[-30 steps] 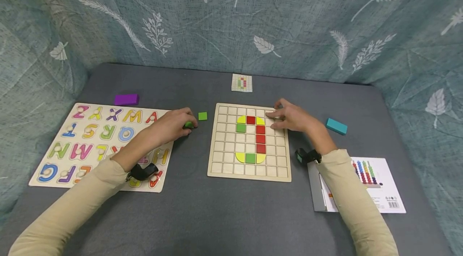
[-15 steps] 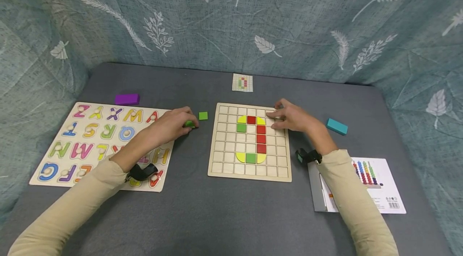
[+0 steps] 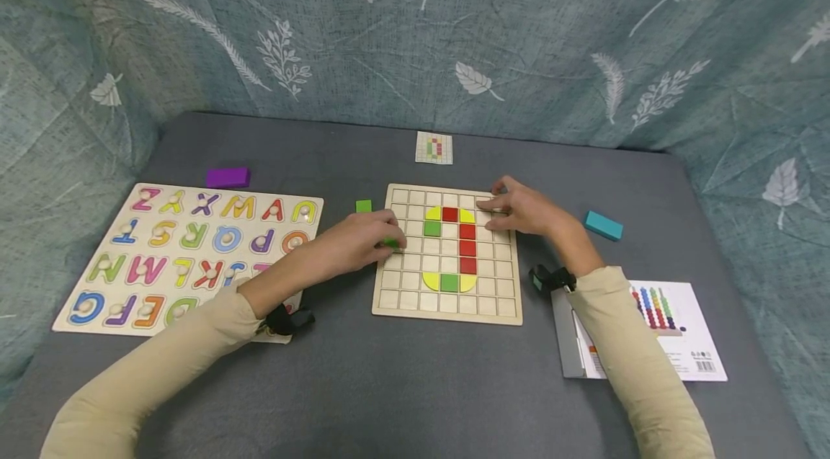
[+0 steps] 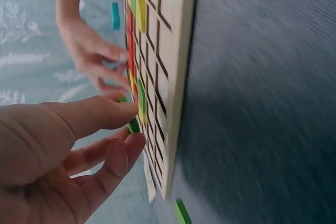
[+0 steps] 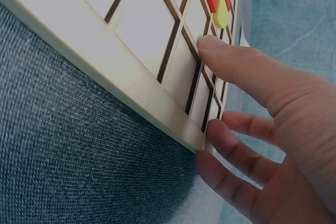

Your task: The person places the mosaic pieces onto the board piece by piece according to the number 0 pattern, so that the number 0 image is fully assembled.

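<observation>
My left hand is over the left edge of the wooden grid board. It pinches a small green tile between thumb and fingers, close above the squares. On the board, red square tiles, green square tiles and yellow rounded corner tiles form a partial ring. My right hand rests at the board's upper right, thumb on the grid and fingertips along the rim. Another green tile lies on the cloth left of the board, partly behind my left hand.
A small pattern card lies behind the board. To the left is an alphabet peg puzzle, with a purple block behind it. A teal block and a white box are at the right, the box partly under my right sleeve.
My left hand has moved right from beside the alphabet puzzle to the grid board's left side, carrying the green tile. The right hand has stayed on the board.
</observation>
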Demonstrator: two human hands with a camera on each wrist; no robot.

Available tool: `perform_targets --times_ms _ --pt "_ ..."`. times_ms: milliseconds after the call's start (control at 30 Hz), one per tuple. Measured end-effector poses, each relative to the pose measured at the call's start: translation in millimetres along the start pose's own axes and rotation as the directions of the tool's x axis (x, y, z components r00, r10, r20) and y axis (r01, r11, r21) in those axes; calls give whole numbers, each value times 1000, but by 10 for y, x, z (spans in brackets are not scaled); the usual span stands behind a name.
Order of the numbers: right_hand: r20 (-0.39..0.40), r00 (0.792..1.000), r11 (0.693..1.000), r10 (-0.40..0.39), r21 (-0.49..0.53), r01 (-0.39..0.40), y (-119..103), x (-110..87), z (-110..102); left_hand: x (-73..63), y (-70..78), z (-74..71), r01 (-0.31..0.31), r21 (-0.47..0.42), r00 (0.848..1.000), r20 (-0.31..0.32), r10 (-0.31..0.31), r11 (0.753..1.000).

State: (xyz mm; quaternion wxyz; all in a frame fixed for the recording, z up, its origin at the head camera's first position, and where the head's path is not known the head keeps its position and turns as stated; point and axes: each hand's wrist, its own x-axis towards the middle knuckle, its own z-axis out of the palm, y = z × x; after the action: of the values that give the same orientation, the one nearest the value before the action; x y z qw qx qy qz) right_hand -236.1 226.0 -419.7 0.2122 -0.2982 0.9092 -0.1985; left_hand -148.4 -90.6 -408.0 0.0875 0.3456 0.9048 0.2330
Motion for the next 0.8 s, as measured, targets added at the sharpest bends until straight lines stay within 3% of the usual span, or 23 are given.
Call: perform_targets --times_ms 267,433,800 --pt "-7 1000 1000 -14 -12 14 -1 -4 2 253 107 179 -69 23 997 18 69 997" --pt "-5 1000 1000 -9 -16 9 -13 1 0 361 169 212 -75 43 996 45 73 996" --pt "-5 1000 999 6 -32 -6 -16 -10 6 426 207 211 -84 51 995 50 82 995"
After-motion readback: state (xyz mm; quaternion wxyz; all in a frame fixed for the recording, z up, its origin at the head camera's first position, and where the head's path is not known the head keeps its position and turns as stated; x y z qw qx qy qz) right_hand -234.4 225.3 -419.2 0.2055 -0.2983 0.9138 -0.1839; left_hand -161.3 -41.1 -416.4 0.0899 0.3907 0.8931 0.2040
